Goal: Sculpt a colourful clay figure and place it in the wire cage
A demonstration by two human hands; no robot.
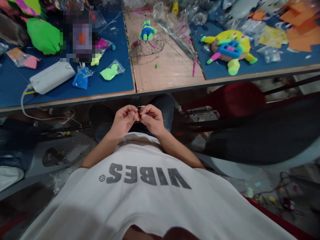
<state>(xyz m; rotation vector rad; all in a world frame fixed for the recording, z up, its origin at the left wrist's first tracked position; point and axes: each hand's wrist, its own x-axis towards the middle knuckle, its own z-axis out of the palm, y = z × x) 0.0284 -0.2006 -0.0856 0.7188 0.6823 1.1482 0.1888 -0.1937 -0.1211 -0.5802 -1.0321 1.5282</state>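
Observation:
Over my lap, just below the table edge, my left hand (124, 120) and my right hand (153, 120) meet with their fingertips pinched together. Between them is a thin wire (141, 106), and part of it curves out above the fingertips. Its other end and full shape are hidden by my fingers. On the table beyond, a small blue and green clay figure (147, 32) stands at a round frame of bent wire (160, 46).
Across the table lie a white power bank or adapter (52, 77) with a cable, bagged green clay (112, 71), a pink stick (195, 65), a colourful clay turtle (231, 50) and orange paper sheets (300, 33). A dark chair back (262, 130) is at my right.

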